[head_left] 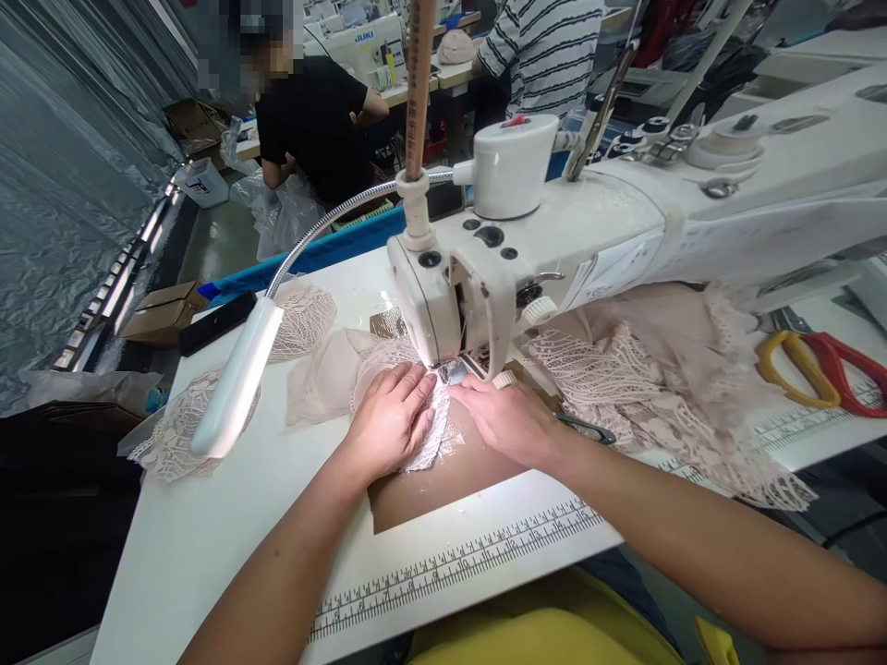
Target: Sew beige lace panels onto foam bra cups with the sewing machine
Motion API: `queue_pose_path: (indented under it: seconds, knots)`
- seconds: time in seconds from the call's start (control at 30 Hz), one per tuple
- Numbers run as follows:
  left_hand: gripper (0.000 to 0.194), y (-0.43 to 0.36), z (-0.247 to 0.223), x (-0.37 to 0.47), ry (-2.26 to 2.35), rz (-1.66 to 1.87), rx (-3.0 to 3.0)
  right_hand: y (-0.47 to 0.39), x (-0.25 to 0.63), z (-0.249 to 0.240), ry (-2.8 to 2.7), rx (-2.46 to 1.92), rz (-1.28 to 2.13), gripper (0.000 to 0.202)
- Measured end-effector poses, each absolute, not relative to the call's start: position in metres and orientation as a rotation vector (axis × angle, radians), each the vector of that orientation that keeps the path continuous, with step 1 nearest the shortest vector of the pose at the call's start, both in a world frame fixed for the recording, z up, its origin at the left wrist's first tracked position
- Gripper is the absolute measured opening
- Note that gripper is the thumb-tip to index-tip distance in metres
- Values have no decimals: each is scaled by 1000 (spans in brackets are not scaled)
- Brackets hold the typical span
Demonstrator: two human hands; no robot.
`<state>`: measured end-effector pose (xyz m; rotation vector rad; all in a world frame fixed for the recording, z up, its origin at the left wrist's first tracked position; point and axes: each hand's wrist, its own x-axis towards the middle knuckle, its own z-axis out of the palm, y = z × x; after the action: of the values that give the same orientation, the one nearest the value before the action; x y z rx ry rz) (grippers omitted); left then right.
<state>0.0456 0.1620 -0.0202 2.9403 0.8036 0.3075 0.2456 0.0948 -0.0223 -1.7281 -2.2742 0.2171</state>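
1. A white table (184,531) carries everything here, with the sewing machine (610,217) standing on it.
2. A brown sheet (433,503) lies flat on the tabletop beneath and in front of the sewing machine's needle end.
3. A printed ruler strip (457,570) runs along the table's near edge, in front of the sewing machine.
4. Left of the sewing machine lie a pale cup-shaped piece (325,365) and two lace pieces (164,439); beyond them, a flat black object (217,323) rests by the edge.
5. A beige lace heap (616,379) spreads below the sewing machine's arm, spilling over the near edge.
6. Scissors (827,368) with yellow and red handles lie near that arm's right part.
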Motion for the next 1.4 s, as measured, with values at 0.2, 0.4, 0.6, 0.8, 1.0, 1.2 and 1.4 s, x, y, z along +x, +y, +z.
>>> queue_pose_path:
  seconds: [0.2, 0.4, 0.6, 0.8, 1.0, 1.2, 1.4]
  knots:
    - [45, 156, -14, 41, 699, 312, 2922, 93, 248, -24, -2213, -1668, 198, 34]
    - [39, 152, -11, 42, 557, 366, 2893, 92, 249, -21, -2300, -1594, 197, 32]
    - [34, 154, -16, 45, 560, 327, 2959, 92, 246, -17, -2390, -1633, 202, 31]
    - [34, 153, -13, 52, 635, 290, 3020, 93, 243, -19, -2348, -1720, 161, 31]
    - [35, 154, -10, 48, 585, 280, 3002, 90, 247, -22, -2376, -1596, 148, 25]
    - [36, 159, -12, 44, 542, 320, 2979, 85, 249, -24, -2444, -1457, 154, 23]
    - [40, 160, -10, 47, 620, 246, 2956, 87, 247, -23, -2402, -1528, 165, 26]
